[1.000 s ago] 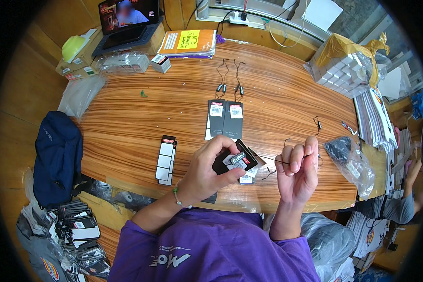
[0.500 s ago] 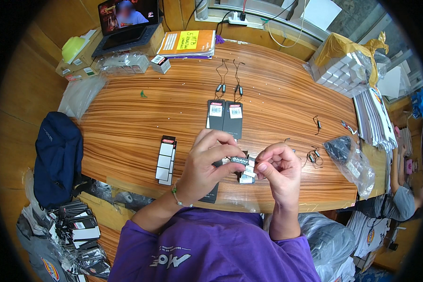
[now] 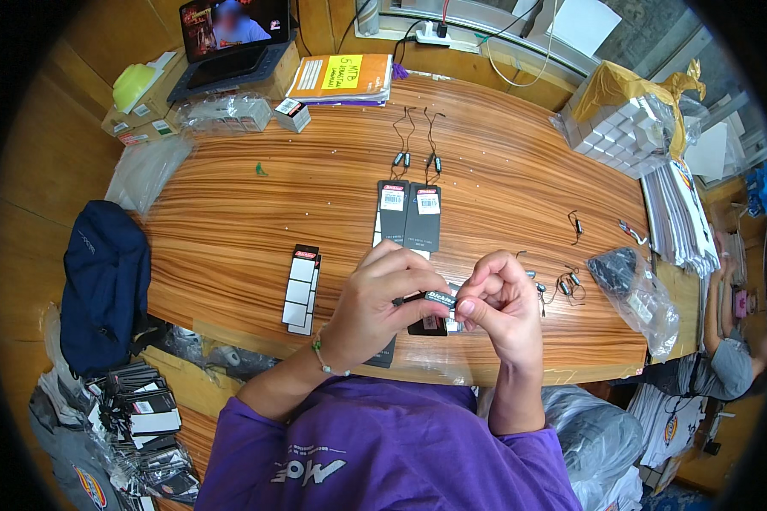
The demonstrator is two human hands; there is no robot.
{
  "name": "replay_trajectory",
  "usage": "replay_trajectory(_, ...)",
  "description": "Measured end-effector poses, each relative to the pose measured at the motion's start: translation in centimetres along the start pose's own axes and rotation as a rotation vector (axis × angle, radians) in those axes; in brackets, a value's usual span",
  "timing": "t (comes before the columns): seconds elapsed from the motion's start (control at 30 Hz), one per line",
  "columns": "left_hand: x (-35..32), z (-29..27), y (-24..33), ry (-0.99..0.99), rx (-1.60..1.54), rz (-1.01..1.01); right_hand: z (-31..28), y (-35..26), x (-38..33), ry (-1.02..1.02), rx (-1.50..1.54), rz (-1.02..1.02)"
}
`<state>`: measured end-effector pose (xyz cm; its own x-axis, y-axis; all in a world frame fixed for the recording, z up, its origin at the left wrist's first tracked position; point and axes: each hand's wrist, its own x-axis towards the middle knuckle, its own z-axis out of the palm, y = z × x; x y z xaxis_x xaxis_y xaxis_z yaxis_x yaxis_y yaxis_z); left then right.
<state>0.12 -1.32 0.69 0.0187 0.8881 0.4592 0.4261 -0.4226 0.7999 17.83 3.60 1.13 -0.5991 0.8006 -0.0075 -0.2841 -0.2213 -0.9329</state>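
Note:
My left hand (image 3: pixel 379 294) pinches a small black string seal (image 3: pixel 440 298) with pale lettering between thumb and fingers, over the front of the table. The fingertips of my right hand (image 3: pixel 504 302) close on the seal's right end. Under the hands lies a small black card (image 3: pixel 427 328), partly covered by my fingers, with white labels beside it. Beyond my left hand two grey hang tags (image 3: pixel 423 226) lie side by side, each with a white barcode sticker. Their black strings (image 3: pixel 435 140) stretch away from me. Left of my hand rests a black-edged sheet of white labels (image 3: pixel 299 289).
Loose string seals (image 3: pixel 569 284) and a clear bag of dark items (image 3: pixel 632 289) lie at right. A wrapped block of white boxes (image 3: pixel 618 128) stands far right. An orange folder (image 3: pixel 337 78) and a tablet (image 3: pixel 234 34) are at the back. A navy bag (image 3: pixel 102 285) sits left.
The string seal has tilted and shifted slightly down and right. My right fingertips have come onto its end, and more of the black card beneath now shows.

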Motion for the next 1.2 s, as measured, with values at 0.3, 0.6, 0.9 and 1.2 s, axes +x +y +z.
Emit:
replay_trajectory(0.3,0.5,-0.3,0.3,-0.101,-0.058,0.024,0.1,1.1,0.2,-0.016,0.108,-0.103)
replay_trajectory(0.6,0.3,-0.5,0.7,-0.145,-0.174,-0.054,0.3,4.4,0.8,-0.043,0.211,-0.256)
replay_trajectory(0.9,0.4,-0.4,0.1,-0.137,-0.146,-0.015,-0.6,4.4,0.9,-0.142,0.085,-0.126)
replay_trajectory(1.2,-0.3,0.7,-2.2,0.016,-0.172,-0.086,0.0,3.5,1.5,-0.034,0.118,-0.066)
